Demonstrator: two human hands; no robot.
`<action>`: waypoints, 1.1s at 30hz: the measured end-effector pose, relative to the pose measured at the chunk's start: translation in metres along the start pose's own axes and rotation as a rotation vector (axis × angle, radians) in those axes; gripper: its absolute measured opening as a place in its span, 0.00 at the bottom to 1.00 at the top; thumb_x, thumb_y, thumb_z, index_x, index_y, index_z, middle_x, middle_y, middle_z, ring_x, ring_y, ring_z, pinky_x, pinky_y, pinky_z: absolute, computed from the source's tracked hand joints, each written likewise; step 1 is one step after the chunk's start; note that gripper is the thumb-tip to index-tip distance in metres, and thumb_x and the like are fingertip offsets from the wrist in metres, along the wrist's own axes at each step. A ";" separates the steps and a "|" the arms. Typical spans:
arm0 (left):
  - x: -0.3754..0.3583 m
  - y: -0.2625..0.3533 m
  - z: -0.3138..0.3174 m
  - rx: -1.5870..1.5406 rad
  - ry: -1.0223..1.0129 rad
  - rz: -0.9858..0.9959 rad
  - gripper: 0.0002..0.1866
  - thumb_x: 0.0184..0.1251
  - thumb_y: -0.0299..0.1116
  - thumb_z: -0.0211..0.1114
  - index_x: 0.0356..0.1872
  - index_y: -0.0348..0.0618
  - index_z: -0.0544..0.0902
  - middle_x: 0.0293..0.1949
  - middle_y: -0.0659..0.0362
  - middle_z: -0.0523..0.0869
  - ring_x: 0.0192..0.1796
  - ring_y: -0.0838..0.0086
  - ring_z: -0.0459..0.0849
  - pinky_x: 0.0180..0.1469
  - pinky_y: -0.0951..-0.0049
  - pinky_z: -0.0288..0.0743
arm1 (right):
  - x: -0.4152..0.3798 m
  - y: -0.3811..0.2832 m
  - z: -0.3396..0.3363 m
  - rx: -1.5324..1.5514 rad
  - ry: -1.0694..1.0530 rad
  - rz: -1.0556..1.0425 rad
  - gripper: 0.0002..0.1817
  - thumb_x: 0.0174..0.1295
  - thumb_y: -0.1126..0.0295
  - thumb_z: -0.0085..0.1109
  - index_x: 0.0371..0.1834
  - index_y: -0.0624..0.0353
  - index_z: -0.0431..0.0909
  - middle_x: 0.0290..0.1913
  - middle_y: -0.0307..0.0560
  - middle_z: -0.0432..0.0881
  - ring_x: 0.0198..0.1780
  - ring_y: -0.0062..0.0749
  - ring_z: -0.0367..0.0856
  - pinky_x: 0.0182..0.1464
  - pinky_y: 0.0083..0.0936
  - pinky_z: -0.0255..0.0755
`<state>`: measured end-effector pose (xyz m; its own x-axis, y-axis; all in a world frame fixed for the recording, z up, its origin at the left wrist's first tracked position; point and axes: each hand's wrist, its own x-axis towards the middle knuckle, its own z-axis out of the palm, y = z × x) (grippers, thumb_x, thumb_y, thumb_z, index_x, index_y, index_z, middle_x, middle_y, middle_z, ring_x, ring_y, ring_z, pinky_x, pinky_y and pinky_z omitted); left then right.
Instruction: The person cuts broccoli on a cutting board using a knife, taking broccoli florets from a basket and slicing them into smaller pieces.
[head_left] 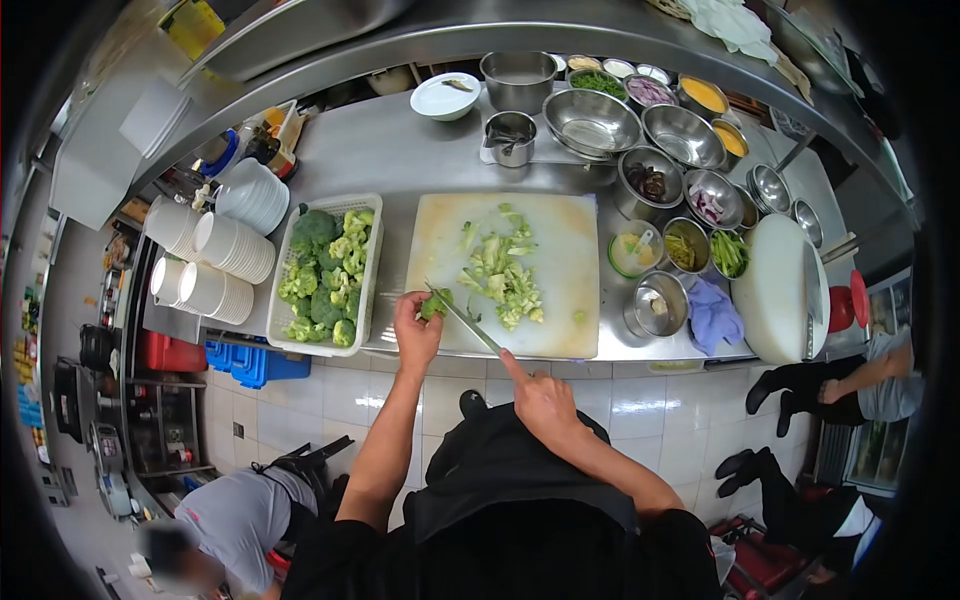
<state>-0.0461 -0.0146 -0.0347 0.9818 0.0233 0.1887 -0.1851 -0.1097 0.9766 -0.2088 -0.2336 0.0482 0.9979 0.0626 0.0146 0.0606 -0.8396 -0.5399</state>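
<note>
My left hand [416, 325] is closed on a small broccoli floret [434, 305] at the left edge of the white cutting board [575, 270]. A knife [472, 325] is gripped in my right hand [543, 400], its blade slanting up and left so that the tip lies at the floret. My right index finger stretches along the knife near the handle, which my hand mostly hides. Chopped pale green broccoli stem pieces [508, 270] lie spread over the middle of the board. Left of the board stands a white plastic basket [374, 240] filled with broccoli florets [325, 270].
Stacked white bowls [232, 248] stand left of the basket. Metal bowls [593, 122] and pots of cut vegetables crowd the back right. A purple cloth [712, 315] lies beside a large round white block [775, 285]. A person [245, 515] bends at lower left; others sit at right.
</note>
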 end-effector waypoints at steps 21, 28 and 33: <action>0.015 0.022 -0.023 -0.349 -0.116 -0.471 0.32 0.65 0.17 0.63 0.72 0.32 0.67 0.56 0.54 0.83 0.50 0.74 0.84 0.49 0.71 0.83 | -0.006 0.011 -0.022 0.121 0.014 -0.063 0.34 0.58 0.75 0.60 0.71 0.42 0.73 0.23 0.57 0.78 0.24 0.55 0.80 0.30 0.52 0.75; 0.015 0.027 -0.022 -0.250 -0.056 -0.581 0.21 0.64 0.21 0.67 0.59 0.31 0.80 0.48 0.55 0.88 0.45 0.74 0.87 0.46 0.75 0.82 | -0.006 0.010 -0.018 0.018 -0.002 -0.111 0.34 0.58 0.74 0.61 0.72 0.38 0.73 0.24 0.54 0.77 0.24 0.54 0.79 0.29 0.49 0.75; 0.010 0.025 -0.017 -0.258 -0.024 -0.599 0.18 0.62 0.22 0.70 0.54 0.28 0.82 0.44 0.54 0.89 0.40 0.74 0.88 0.41 0.76 0.83 | -0.004 0.009 -0.006 -0.049 -0.003 -0.106 0.36 0.58 0.74 0.60 0.73 0.37 0.70 0.25 0.56 0.77 0.24 0.53 0.81 0.28 0.49 0.77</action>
<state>-0.0417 0.0000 -0.0069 0.9183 -0.0159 -0.3955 0.3929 0.1580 0.9059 -0.2125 -0.2443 0.0484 0.9859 0.1536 0.0670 0.1665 -0.8538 -0.4933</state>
